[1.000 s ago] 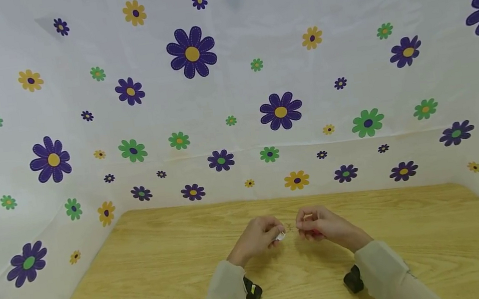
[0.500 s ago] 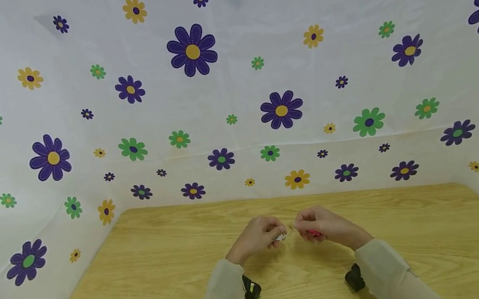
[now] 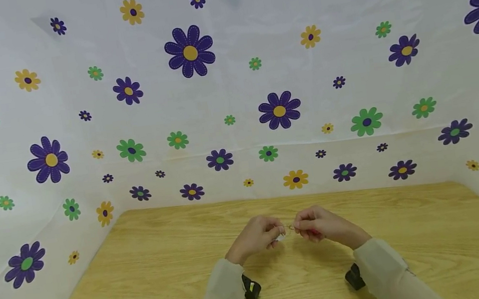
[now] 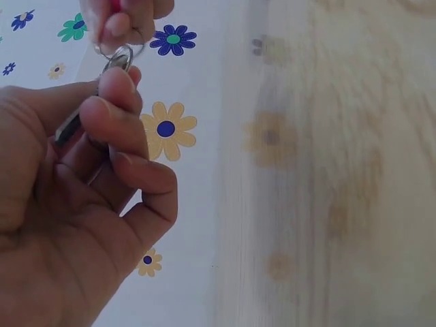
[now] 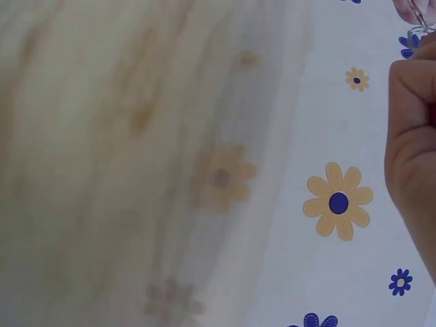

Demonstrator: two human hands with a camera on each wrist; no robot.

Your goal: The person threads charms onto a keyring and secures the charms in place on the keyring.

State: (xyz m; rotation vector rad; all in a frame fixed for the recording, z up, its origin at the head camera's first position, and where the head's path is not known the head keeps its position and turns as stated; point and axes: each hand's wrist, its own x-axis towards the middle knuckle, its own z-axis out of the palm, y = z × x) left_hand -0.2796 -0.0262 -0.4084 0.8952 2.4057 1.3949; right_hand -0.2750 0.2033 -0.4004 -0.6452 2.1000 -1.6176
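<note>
In the head view both hands meet above the wooden table. My left hand point(image 3: 257, 235) holds a small flat silvery metal piece point(image 4: 68, 128) between thumb and curled fingers; its exact kind is hidden by the fingers. A metal ring point(image 4: 121, 56) stands out at the fingertips. Opposite it, my right hand point(image 3: 324, 225) pinches a thin key ring point(image 4: 142, 49), which overlaps the metal ring in the left wrist view. Something red point(image 3: 313, 232) shows within the right hand's curled fingers. In the right wrist view, only part of the right hand point(image 5: 415, 122) appears, at the right edge.
The wooden table point(image 3: 169, 270) reaches back to a white flower-printed sheet point(image 3: 231, 85), which also hangs at both sides. Black wrist cameras, one on the left wrist point(image 3: 252, 289) and one on the right point(image 3: 354, 277), sit below the light sleeves.
The thin ring between the hands has shifted slightly, and less of the red thing shows than half a second ago. Both hands keep nearly the same place and hold.
</note>
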